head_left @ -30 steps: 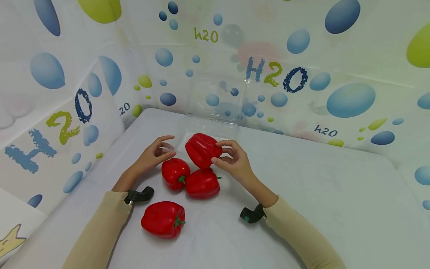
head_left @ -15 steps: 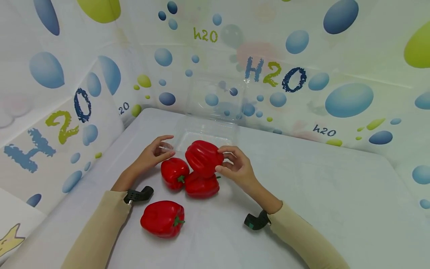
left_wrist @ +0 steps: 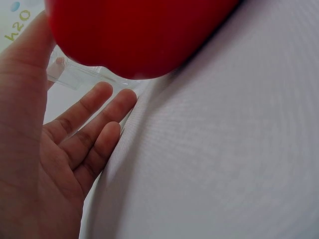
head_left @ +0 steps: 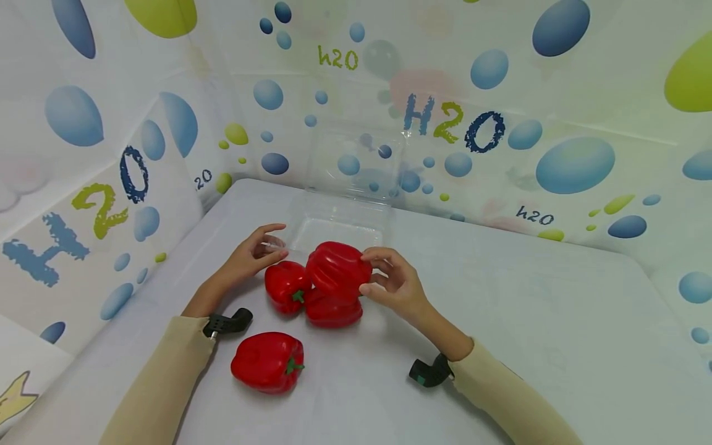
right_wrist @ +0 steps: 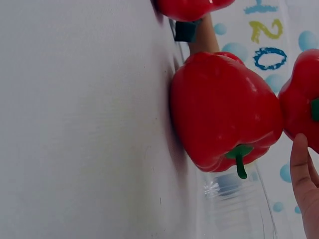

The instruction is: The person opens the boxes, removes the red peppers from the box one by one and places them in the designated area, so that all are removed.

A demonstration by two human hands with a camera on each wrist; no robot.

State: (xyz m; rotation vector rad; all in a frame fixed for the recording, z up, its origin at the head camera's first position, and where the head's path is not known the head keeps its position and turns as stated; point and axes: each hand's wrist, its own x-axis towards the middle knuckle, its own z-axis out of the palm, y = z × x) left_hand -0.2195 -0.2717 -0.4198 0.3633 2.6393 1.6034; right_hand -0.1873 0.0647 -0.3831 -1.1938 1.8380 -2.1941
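My right hand (head_left: 397,287) pinches a red bell pepper (head_left: 336,266) between thumb and fingers at its stem end. This held pepper (right_wrist: 304,94) meets the side of another red pepper (right_wrist: 224,109) in the right wrist view. From the head, it overlaps that lower pepper (head_left: 334,312), which lies on the table. A third pepper (head_left: 285,285) sits left of them. My left hand (head_left: 247,254) is beside the left edge of a clear plastic container (head_left: 345,230), fingers loosely bent and thumb close over the third pepper. In the left wrist view, the left fingers (left_wrist: 87,124) hold nothing visible.
A fourth red pepper (head_left: 267,363) lies nearer on the white table (head_left: 528,334). The container's clear lid (head_left: 356,154) stands raised against the patterned back sheet (head_left: 589,93). A black wrist camera (head_left: 431,371) hangs under the right forearm.
My right hand has moved toward me and slightly right, lowering the held pepper over the one on the table. More of the container's floor shows. The left hand stays in place.
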